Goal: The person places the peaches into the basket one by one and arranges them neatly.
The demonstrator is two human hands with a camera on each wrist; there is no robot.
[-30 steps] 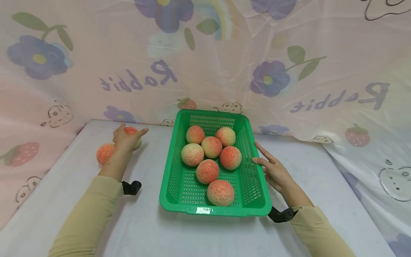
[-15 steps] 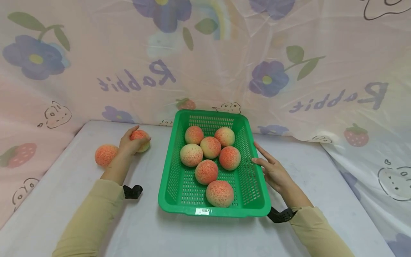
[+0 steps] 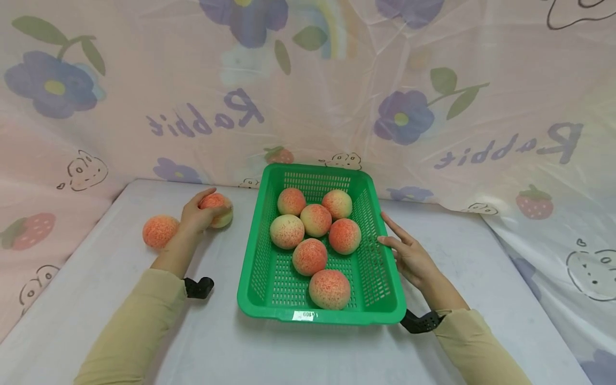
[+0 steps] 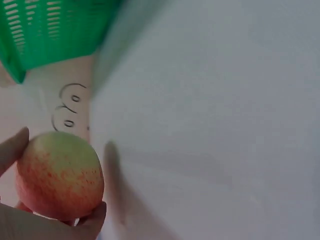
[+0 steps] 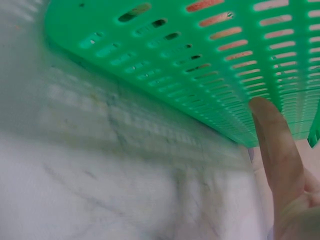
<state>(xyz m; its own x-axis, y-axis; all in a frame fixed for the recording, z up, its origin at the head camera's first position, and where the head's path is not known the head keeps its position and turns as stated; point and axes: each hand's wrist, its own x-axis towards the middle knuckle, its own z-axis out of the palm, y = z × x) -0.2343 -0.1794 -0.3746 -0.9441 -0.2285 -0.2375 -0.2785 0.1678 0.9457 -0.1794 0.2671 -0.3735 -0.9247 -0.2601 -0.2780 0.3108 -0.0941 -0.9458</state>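
My left hand (image 3: 198,214) grips a red-and-yellow peach (image 3: 222,218) left of the green basket. In the left wrist view the thumb and fingers wrap round this peach (image 4: 60,175), close beside the table surface. Another peach (image 3: 160,231) lies on the table, just left of the left wrist. The green plastic basket (image 3: 321,316) stands in the middle with several peaches in it. My right hand (image 3: 415,262) is at the basket's right side, fingers largely straight and one fingertip overlapping the rim. In the right wrist view, a straight finger (image 5: 275,140) touches the slotted outer wall (image 5: 165,75).
A white cloth (image 3: 212,342) covers the table. Behind it hangs a printed curtain (image 3: 317,96) with flowers and rabbits, close to the basket's far end. A small label (image 3: 303,316) is on the basket's near rim. Each wrist wears a black camera mount (image 3: 198,287).
The left hand has moved right with its peach, away from the peach at the far left and nearer the basket. The right hand and basket stay in place.
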